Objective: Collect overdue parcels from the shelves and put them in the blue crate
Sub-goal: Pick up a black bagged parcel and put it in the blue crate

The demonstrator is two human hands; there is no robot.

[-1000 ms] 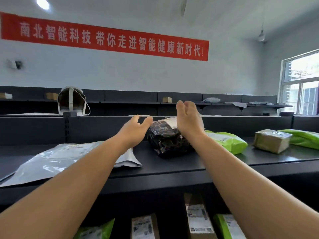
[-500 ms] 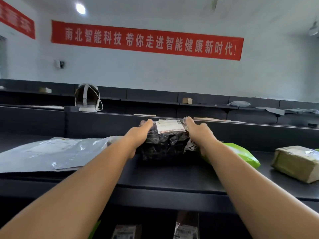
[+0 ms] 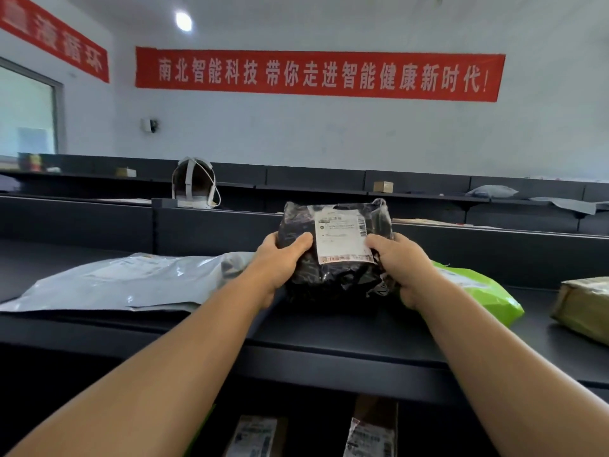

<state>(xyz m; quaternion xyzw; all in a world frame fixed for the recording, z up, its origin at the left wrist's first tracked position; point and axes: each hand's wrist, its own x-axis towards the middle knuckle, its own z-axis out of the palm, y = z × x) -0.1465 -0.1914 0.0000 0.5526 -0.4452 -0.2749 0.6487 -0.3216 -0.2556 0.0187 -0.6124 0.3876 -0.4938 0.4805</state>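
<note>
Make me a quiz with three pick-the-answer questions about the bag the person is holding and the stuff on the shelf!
1. Where is the silver-grey mailer bag?
A. left of the black parcel
B. on top of it
C. inside a box

2. What colour is the bag just right of the held parcel?
A. red
B. green
C. white

3. How is the black parcel held?
A. by one hand
B. by both hands
C. by no hand

Answers:
1 A: the silver-grey mailer bag lies flat on the shelf, left of the black parcel.
2 B: the green bag shows behind the right wrist.
3 B: the left hand and the right hand grip its two sides, label facing the camera.
</note>
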